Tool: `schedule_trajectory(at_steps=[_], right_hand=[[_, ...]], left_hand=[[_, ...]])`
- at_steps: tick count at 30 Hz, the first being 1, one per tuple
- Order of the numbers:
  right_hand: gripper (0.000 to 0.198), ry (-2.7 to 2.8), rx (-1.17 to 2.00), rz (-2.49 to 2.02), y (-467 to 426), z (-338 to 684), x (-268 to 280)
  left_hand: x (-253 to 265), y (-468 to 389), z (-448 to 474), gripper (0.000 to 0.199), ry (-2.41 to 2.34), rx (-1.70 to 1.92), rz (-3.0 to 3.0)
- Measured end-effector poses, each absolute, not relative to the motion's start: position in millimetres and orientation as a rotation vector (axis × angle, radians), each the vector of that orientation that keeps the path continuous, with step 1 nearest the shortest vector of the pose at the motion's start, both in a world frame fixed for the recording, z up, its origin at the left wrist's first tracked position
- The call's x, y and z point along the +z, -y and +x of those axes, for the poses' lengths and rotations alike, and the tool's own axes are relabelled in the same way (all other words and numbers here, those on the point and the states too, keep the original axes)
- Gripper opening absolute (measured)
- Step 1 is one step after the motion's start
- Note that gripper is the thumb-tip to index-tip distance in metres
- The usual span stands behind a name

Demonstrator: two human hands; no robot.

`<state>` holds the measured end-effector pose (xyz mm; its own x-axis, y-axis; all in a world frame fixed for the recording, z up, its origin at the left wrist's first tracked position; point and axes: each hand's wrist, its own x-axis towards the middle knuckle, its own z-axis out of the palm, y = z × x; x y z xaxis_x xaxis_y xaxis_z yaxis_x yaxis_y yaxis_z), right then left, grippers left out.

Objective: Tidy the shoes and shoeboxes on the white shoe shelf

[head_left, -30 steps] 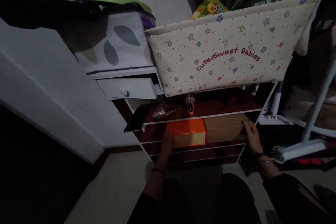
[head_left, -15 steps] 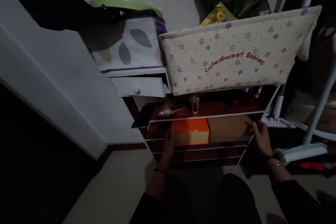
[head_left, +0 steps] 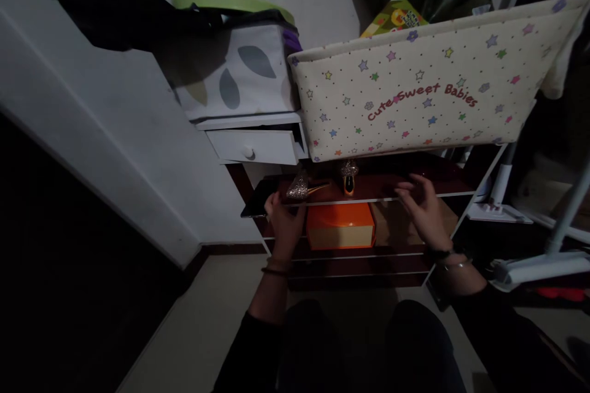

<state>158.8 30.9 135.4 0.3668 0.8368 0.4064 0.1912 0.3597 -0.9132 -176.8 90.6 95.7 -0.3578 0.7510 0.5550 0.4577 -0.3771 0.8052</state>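
Note:
My left hand [head_left: 286,226] is raised in front of the shelf edge, fingers apart, just below a glittery high-heeled shoe [head_left: 298,186]. I cannot tell whether its fingertips touch the shoe. The matching shoe [head_left: 349,179] stands farther right on the same shelf, its heel side facing me. My right hand [head_left: 424,210] hovers with spread, slightly bent fingers in front of a brown cardboard box [head_left: 389,224], holding nothing. On the lower shelf, an orange box [head_left: 340,227] sits beside the brown one, between my hands.
A black flat object [head_left: 259,198] juts past the shelf's left end. Above it, a white drawer [head_left: 252,147] is partly pulled out. A star-patterned fabric bin [head_left: 415,98] overhangs the shoes. To the right stand a flat-headed mop [head_left: 544,267] and other poles.
Both hands have risen from beside the two boxes toward the shoe shelf. My right hand has also moved left, off the brown box's right end. The boxes stay in place.

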Motion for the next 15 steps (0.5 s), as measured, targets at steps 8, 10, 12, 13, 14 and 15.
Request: schedule_trajectory(at_steps=[8,10,12,13,14,15], right_hand=[[0.105,1.166,1.132,-1.119,-106.2,80.8,187.3],[0.085,1.157,1.184,-1.101,-115.5,71.0,191.1],[0.067,1.160,1.228,-1.119,-122.1,65.5,193.2],[0.061,1.154,1.241,-1.130,-124.4,64.0,194.0],[0.059,1.146,1.249,-1.141,-126.1,63.1,194.4],[0.058,1.139,1.255,-1.152,-127.2,62.7,194.7]], left_hand=[[122.9,-123.5,-180.8,0.033,-1.698,1.482,1.627],[124.0,-123.6,-180.9,0.036,-1.688,1.457,1.577],[126.7,-124.8,-179.0,0.036,-1.628,1.492,1.572],[128.6,-126.5,-176.9,0.035,-1.571,1.523,1.554],[130.7,-129.2,-174.1,0.035,-1.496,1.555,1.534],[133.0,-132.8,-170.6,0.035,-1.403,1.587,1.511]])
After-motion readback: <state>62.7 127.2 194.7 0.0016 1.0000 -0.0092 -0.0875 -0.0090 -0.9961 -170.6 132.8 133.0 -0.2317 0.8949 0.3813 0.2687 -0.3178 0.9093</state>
